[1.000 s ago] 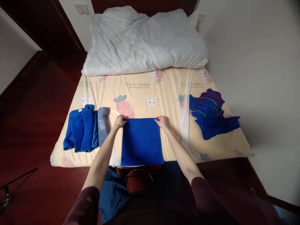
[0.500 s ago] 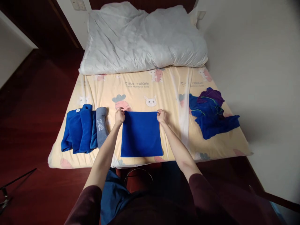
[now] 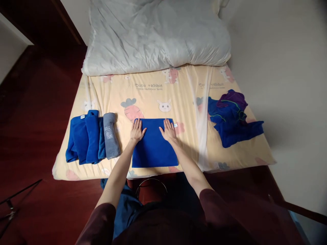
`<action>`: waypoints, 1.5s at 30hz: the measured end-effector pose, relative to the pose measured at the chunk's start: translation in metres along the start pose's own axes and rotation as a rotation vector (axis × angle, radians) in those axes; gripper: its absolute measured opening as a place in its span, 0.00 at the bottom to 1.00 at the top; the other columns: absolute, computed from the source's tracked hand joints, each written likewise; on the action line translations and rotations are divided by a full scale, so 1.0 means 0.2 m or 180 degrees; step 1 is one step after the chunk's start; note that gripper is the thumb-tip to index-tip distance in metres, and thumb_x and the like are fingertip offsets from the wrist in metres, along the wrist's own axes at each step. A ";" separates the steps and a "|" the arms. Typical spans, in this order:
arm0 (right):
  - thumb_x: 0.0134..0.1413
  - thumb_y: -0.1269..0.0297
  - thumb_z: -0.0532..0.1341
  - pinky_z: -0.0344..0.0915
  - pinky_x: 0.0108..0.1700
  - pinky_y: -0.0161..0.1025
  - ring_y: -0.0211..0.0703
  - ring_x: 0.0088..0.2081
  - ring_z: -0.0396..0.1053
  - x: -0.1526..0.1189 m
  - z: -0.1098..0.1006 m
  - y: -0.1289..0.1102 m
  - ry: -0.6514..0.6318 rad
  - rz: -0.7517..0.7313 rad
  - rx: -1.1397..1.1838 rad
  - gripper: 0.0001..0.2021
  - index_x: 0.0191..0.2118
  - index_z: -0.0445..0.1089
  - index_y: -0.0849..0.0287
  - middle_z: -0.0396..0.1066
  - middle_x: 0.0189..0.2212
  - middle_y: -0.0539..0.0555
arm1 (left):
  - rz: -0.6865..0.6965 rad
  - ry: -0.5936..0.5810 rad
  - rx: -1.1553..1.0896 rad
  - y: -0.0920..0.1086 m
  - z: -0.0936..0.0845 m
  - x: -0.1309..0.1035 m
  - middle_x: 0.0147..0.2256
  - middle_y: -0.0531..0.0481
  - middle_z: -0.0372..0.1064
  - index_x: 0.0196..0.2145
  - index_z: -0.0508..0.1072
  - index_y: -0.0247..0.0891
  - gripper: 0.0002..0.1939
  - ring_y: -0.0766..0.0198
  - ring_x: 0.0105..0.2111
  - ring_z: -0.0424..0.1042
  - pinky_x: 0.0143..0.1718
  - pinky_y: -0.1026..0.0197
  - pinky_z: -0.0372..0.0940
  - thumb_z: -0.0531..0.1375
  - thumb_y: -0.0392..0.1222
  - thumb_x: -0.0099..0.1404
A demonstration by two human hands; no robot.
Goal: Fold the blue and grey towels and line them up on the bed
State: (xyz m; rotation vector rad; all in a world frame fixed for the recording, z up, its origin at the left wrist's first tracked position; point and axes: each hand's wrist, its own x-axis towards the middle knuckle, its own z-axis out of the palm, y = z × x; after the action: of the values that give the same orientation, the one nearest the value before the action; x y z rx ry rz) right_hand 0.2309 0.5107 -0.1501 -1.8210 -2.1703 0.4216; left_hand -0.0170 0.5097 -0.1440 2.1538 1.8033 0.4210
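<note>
A blue towel (image 3: 155, 148) lies flat in a near-square shape by the bed's front edge, with a small white tag poking out at its upper right. My left hand (image 3: 138, 131) rests flat on its upper left corner, fingers stretched out and pointing away from me. On the upper right corner my right hand (image 3: 168, 130) lies palm down, its fingers also extended. Neither hand grips the cloth. Left of the towel is a rolled grey towel (image 3: 111, 136) with white lettering, touching a row of folded blue towels (image 3: 85, 137).
The bed (image 3: 148, 97) has a yellow rabbit-and-carrot sheet under thin clear plastic. A crumpled pile of blue and purple cloths (image 3: 231, 119) lies at the right. Across the back sits a bulky pale quilt (image 3: 155, 37). A wall (image 3: 286, 85) borders the right side.
Both hands have let go of the towel's far corners and now lie flat on top of it. The tag shows at the right edge. The view has tipped slightly downward.
</note>
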 end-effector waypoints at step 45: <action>0.70 0.54 0.42 0.37 0.72 0.61 0.54 0.73 0.42 -1.39 0.10 0.08 0.1013 0.0503 0.0299 0.31 0.72 0.50 0.67 0.50 0.71 0.65 | -0.0104 0.0579 -0.0323 0.04 0.07 -1.53 0.70 0.34 0.46 0.71 0.50 0.30 0.34 0.48 0.72 0.43 0.70 0.39 0.44 0.48 0.50 0.73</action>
State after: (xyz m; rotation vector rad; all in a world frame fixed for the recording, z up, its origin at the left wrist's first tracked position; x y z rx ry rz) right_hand 0.2842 0.2376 -0.1818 -1.8695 -1.7756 0.2412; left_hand -0.0563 0.2073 -0.1639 2.0728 1.8644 0.7053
